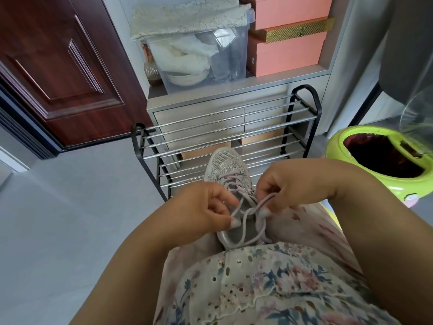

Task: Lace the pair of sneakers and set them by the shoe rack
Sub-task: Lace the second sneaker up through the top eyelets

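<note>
A grey glittery sneaker (223, 166) lies on my lap, toe pointing away toward the shoe rack (225, 127). Its pale lilac lace (251, 212) runs through the eyelets and crosses in loops over the tongue. My left hand (206, 207) pinches one lace strand at the left of the shoe's opening. My right hand (281, 186) pinches the other strand at the right, with a loop hanging from its fingers. A second sneaker is not in view.
The black-framed rack with chrome bars stands on grey floor in front of a grey cabinet (199, 113). A clear storage box (199, 55) and pink boxes (288, 50) sit above. A dark red door (63, 71) is at left, a green bin (379, 158) at right.
</note>
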Action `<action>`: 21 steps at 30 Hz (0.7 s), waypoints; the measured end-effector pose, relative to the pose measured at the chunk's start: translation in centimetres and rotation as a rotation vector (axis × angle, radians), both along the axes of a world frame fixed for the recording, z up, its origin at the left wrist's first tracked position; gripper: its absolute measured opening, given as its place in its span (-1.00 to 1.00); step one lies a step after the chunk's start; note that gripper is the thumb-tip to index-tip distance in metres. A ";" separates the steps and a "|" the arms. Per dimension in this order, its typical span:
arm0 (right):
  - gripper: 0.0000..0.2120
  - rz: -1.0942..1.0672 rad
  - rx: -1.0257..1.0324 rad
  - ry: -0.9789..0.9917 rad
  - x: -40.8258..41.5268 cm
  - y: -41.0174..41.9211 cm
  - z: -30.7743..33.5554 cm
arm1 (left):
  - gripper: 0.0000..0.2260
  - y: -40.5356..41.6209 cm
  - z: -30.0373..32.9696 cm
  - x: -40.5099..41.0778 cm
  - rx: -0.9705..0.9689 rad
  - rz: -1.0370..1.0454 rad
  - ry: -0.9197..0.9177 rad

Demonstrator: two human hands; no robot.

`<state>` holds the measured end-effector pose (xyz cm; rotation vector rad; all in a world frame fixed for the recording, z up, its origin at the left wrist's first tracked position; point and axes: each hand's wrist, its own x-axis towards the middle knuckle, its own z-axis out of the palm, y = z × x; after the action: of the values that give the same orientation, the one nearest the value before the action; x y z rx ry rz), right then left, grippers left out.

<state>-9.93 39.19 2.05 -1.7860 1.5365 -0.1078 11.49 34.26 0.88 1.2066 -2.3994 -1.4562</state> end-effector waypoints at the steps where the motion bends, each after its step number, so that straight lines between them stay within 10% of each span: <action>1: -0.92 -0.009 -0.042 -0.059 0.0 0.1 0.3 | -0.80 0.1 0.5 0.1 0.051 0.000 0.075; 10: -0.80 -0.266 -0.367 -0.691 1.5 0.8 2.5 | -0.88 1.3 3.8 -0.8 0.001 0.177 0.601; 21: -0.75 -0.277 -0.247 -0.833 1.5 0.4 1.0 | -0.87 0.9 2.7 -1.1 -0.240 0.081 0.373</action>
<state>-8.43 39.57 3.08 -1.3963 1.1524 -1.0718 10.35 35.11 3.56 0.8774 -2.1685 -1.2015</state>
